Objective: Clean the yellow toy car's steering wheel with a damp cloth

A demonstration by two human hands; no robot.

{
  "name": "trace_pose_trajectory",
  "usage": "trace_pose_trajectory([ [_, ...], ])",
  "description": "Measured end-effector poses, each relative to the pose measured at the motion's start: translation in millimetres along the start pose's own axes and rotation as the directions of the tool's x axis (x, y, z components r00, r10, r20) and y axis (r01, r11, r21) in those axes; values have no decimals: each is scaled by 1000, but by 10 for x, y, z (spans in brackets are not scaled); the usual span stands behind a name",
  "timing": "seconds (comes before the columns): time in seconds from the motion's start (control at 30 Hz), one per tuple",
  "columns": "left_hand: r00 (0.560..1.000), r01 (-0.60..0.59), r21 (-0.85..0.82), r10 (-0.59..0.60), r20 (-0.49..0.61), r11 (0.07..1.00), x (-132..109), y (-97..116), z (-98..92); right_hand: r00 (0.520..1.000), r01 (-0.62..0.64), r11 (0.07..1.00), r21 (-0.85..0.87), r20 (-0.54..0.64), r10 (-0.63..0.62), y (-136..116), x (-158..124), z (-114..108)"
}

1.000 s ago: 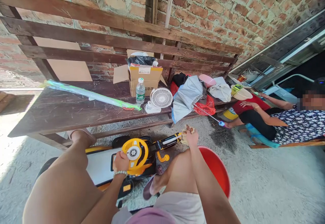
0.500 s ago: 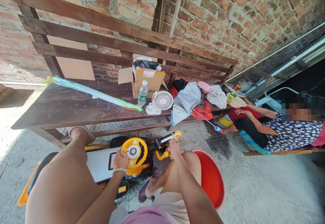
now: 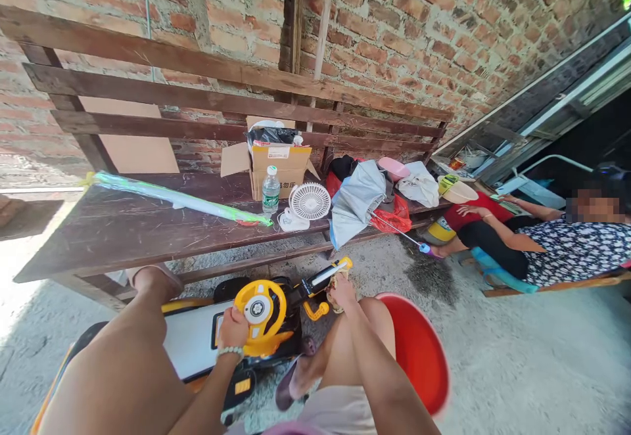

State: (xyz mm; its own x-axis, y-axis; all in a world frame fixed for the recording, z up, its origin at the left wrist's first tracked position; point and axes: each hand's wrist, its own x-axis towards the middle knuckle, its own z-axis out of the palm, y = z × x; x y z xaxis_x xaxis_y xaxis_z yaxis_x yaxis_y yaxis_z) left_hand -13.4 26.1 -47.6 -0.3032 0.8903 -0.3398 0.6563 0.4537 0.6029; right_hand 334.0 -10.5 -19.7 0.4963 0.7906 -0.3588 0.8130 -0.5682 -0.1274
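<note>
My left hand (image 3: 233,328), with a beaded bracelet at its wrist, is closed round the left rim of the yellow steering wheel (image 3: 280,303) of a toy vehicle. My right hand (image 3: 344,290) is closed on a crumpled, brownish cloth (image 3: 336,298). The cloth lies against the far end of the vehicle's black arm (image 3: 320,278), which has a yellow tip. A yellow curved handle (image 3: 315,311) sticks out just left of the cloth. The vehicle's white panel (image 3: 190,340) lies between my legs.
A wooden bench (image 3: 123,225) carries a cardboard box (image 3: 280,165), a water bottle (image 3: 271,190), a white fan (image 3: 309,202) and a folded umbrella (image 3: 359,198). A red basin (image 3: 424,356) stands by my right knee. A seated person (image 3: 572,251) is at the right.
The view has shifted slightly, so the bench stands lower. Both hands keep their holds. The seated person's arms have moved a little, and a flat object now shows near that person's hand.
</note>
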Motion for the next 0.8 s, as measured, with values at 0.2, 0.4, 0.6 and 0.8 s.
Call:
trace_pose_trajectory([
  [0.2,997,61,-29,-60,45,998,-41,53,-25,1000,18,999,-37,4,-18,-32,-17,21],
  [0.4,998,52,24,-53,37,998,-61,103,-23,930,363,927,-87,98,-355,-39,-410,210],
  [0.6,997,46,39,-48,60,998,-74,97,-55,918,377,925,-42,149,-368,-34,-476,226],
  [0.8,999,13,41,-15,39,999,-104,90,-72,996,87,995,-41,3,-87,-101,-308,149],
])
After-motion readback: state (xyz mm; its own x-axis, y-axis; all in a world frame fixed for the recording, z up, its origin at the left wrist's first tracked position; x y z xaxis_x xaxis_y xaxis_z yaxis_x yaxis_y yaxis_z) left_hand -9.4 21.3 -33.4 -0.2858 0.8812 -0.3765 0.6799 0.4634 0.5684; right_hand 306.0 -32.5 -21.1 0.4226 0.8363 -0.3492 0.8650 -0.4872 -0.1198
